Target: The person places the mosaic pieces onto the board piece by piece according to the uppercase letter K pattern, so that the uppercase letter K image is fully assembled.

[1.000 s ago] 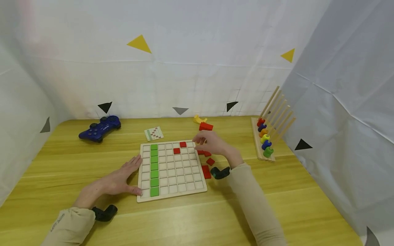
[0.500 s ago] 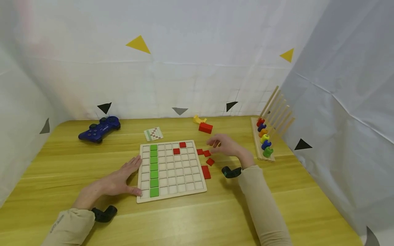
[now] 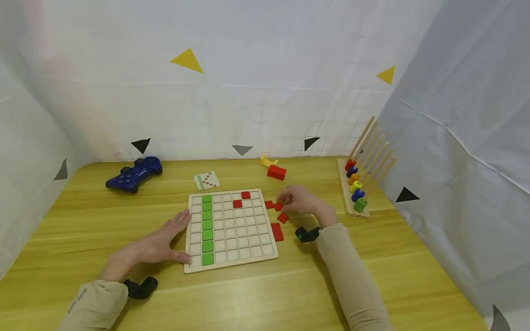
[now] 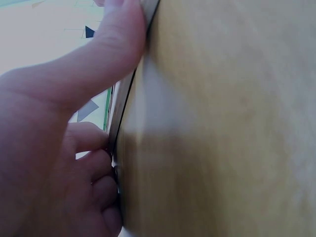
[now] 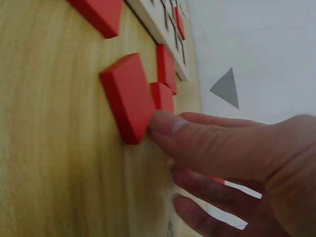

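A pale wooden grid board (image 3: 232, 264) lies on the table with a column of green tiles (image 3: 208, 224) and two red tiles (image 3: 238, 203) in its squares. My left hand (image 3: 159, 243) rests at the board's left side, the thumb on its near left corner and the fingers along the edge. My right hand (image 3: 304, 201) is low over the loose red tiles to the right of the board. In the right wrist view its thumb and forefinger come up to a small red tile (image 5: 163, 95); the thumb hides part of it, and no pinch shows. A nearer red tile (image 5: 127, 96) lies beside the thumb.
A patterned card (image 3: 206, 180) lies behind the board. Farther back are a red block (image 3: 276, 172) and a yellow curved piece (image 3: 268, 161). A blue game controller (image 3: 134, 174) sits at the left, and a peg stand with coloured rings (image 3: 357, 184) at the right.
The right hand has moved right, away from the board's far right corner, then down to the loose red tiles. The left hand and the board have stayed put.
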{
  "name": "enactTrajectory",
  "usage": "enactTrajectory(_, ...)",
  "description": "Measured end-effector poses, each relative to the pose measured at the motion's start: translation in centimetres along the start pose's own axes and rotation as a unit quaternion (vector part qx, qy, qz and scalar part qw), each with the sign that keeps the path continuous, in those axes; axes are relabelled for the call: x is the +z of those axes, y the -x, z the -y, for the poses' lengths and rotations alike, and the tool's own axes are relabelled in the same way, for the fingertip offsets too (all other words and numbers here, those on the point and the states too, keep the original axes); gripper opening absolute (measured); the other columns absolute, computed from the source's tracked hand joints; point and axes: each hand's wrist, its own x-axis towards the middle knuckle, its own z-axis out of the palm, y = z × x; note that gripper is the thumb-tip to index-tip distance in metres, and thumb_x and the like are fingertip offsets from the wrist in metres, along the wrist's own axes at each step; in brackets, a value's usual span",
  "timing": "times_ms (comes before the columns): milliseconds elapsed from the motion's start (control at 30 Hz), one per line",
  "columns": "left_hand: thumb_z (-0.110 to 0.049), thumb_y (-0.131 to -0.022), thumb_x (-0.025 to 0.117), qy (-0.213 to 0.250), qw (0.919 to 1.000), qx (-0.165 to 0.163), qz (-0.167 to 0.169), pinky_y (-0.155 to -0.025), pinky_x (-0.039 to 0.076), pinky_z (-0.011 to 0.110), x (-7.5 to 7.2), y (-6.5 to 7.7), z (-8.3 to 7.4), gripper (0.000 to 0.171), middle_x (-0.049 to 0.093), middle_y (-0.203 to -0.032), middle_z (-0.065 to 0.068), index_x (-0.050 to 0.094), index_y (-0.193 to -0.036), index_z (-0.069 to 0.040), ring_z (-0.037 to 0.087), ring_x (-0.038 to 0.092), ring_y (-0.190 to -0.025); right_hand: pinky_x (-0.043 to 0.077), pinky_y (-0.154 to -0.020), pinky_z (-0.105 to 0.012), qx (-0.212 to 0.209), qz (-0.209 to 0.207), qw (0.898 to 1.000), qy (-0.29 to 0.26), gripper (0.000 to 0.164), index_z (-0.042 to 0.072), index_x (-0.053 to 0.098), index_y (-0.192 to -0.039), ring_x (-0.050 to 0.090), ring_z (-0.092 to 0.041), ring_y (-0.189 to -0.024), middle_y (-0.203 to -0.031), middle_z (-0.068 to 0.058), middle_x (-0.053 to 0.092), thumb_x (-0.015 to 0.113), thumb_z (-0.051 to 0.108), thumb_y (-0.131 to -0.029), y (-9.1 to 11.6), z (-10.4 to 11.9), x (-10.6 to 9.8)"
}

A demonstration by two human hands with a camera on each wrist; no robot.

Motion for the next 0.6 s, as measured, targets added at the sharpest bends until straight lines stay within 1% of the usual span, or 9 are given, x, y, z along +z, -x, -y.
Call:
enactTrajectory(100, -0.055, -0.080, 0.077, -0.001, 1.0000, 0.001, -0.001, -0.120, 0.005, 0.066, 0.03, -0.03, 0.10, 0.118, -0.001, -0.166, 0.023, 0.011, -0.158, 0.005, 0.047, -0.002, -0.152, 0.054, -0.082, -0.035, 0.014, -0.003, 1.000, 0.015, 0.022, 0.009, 0.074, -0.109, 0.061, -0.024, -0.093, -0.102, -0.008, 0.065, 0.078, 0.010, -0.087, -0.14, 0.15, 0.15)
enactTrajectory(200, -0.056, -0.080, 0.077, -0.002, 1.0000, 0.001, -0.003, -0.119, 0.006, 0.065, -0.01, 0.03, 0.05, 0.119, -0.001, -0.166, 0.024, 0.011, -0.158, 0.005, 0.047, -0.001, -0.151, 0.053, -0.082, -0.035, 0.022, -0.003, 0.999, 0.024, 0.021, 0.009, 0.075, -0.108, 0.061, -0.024, -0.093, -0.101, -0.008, 0.064, 0.078, 0.011, -0.087, -0.21, 0.37, 0.18)
enactTrajectory(600, -0.056, -0.080, 0.077, -0.003, 1.0000, 0.002, -0.004, -0.119, 0.006, 0.066, -0.09, 0.17, -0.06, 0.119, -0.001, -0.166, 0.024, 0.011, -0.158, 0.005, 0.048, -0.001, -0.151, 0.053, -0.079, -0.033, 0.023, -0.015, 0.999, 0.025, 0.017, 0.009, 0.073, -0.100, 0.061, -0.020, -0.088, -0.098, -0.007, 0.064, 0.080, 0.011, -0.085, -0.15, 0.58, 0.17)
